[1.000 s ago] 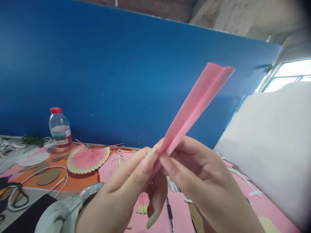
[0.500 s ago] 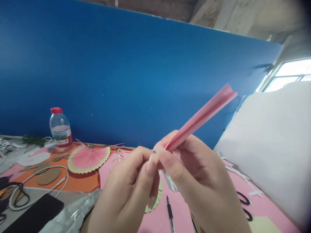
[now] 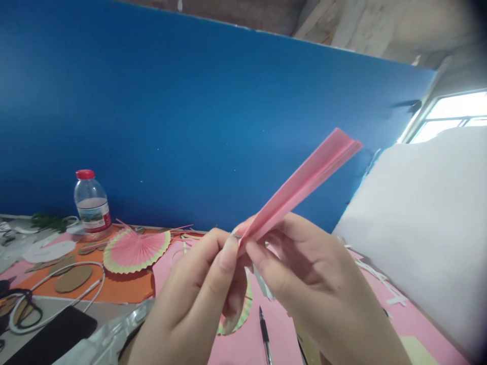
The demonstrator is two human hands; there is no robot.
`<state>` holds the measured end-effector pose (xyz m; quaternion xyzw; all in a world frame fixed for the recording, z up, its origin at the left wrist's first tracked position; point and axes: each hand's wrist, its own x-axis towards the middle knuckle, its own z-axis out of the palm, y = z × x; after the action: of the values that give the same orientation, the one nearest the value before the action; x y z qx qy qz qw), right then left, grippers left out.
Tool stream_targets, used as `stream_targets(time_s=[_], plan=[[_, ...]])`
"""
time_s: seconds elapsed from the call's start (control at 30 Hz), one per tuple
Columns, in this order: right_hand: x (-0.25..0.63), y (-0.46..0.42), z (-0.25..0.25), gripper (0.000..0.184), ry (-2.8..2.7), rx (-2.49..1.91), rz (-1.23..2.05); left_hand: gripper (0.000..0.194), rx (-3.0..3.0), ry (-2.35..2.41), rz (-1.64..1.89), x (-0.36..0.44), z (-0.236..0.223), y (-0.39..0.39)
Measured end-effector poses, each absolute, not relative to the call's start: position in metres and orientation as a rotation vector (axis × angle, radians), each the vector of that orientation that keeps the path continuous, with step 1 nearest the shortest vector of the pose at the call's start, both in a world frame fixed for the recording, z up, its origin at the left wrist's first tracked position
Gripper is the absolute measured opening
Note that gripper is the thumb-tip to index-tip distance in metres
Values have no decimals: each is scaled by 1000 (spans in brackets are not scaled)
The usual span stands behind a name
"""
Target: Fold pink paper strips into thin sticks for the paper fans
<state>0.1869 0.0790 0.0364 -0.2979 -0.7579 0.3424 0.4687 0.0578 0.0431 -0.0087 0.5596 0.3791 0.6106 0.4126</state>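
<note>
A strip of folded pink paper slants up to the right in front of the blue board, its far end fanned slightly apart. My left hand pinches its lower end between thumb and forefinger. Close beside it, my right hand has its thumb and fingers closed on the same paper, a little higher up. The fingertips cover the lower tip of the strip. Below and behind my left hand, a pleated piece with a yellow-green edge shows in part on the pink sheet.
A pink pleated paper fan lies on an orange sheet at left, near a bottle with a red cap. Cardboard discs, a white cable and a black phone lie there too. A pen lies below my hands.
The pink paper has opened wider, showing more of its folds. My right thumb has slid back from the lower tip, and my left thumb now presses there. The view has shifted slightly.
</note>
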Motion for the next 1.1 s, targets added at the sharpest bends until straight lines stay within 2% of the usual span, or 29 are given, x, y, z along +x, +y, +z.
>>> stream_targets(time_s=[0.23, 0.4, 0.47, 0.63, 0.87, 1.1], plan=[[182, 77, 37, 18, -1616, -689, 797, 40, 1390, 1007, 1411, 61, -7, 41], [188, 76, 39, 13, -1440, -764, 855, 37, 1300, 934, 1353, 63, -7, 43], [192, 76, 40, 8, -1517, -783, 853, 36, 1275, 905, 1362, 62, -6, 43], [195, 77, 42, 11, -1847, -853, 935, 39, 1213, 978, 1329, 62, 1, 40], [187, 71, 44, 11, -1728, -847, 969, 43, 1205, 991, 1365, 62, 2, 40], [186, 71, 42, 15, -1517, -799, 843, 34, 1251, 838, 1290, 64, -10, 43]])
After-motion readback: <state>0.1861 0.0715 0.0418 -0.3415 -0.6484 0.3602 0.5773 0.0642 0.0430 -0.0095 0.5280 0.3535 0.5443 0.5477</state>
